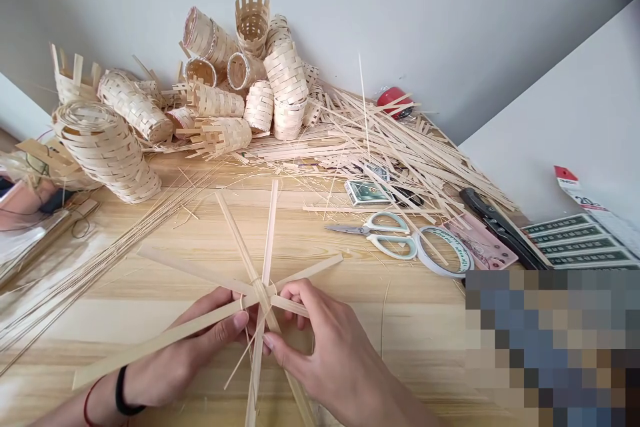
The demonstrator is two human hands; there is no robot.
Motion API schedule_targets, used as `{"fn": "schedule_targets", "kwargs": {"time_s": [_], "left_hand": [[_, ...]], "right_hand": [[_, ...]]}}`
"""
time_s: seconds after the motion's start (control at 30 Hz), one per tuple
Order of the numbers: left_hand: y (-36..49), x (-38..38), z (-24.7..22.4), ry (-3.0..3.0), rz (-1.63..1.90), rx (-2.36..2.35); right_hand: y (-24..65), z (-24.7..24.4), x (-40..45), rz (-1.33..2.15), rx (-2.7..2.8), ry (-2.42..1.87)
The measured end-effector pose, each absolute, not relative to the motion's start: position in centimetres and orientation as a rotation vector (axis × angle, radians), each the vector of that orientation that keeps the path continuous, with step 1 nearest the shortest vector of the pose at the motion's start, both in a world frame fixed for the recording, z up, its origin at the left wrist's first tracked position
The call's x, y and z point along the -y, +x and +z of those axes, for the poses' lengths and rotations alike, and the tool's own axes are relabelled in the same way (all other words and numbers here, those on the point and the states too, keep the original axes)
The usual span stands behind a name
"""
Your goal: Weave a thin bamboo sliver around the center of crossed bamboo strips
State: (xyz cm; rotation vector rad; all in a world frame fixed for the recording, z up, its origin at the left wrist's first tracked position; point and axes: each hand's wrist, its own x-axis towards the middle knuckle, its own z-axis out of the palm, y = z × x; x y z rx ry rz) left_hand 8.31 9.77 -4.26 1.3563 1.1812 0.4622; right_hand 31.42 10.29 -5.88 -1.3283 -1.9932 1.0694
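1. Pale bamboo spokes (273, 230): flat, long strips crossed in a star, bound at the centre by a thin strand, low over the light pine worktop (410, 340), between both hands.
2. Left hand (193, 347): grip clamped on the crossing and on one long spoke, thumb uppermost. Black wristband (123, 390) and red cord (87, 407) on the wrist.
3. Right hand (320, 353): grip clamped on the crossing from the opposite side, fingertips (295, 290) pressed against the strips.
4. Left of the hands: loose thin bamboo splints (100, 267).
5. Right of the hands: pale green-handled scissors (387, 233), touching a white tape roll (443, 250).
6. Against the back wall: a heap of woven bamboo cylinders (107, 153).
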Motion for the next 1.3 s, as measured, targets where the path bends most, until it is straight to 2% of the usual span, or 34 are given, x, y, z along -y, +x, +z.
{"fn": "schedule_targets", "kwargs": {"time_s": [0.7,1.3], "left_hand": [[9.2,-10.0,-4.4,1.113,0.639,-1.065],[8.5,-9.8,-5.7,0.977,0.599,-0.993]], "right_hand": [[31.5,-6.6,-10.5,1.016,2.03,-1.349],[31.8,-5.7,-11.1,0.974,2.083,-1.427]]}}
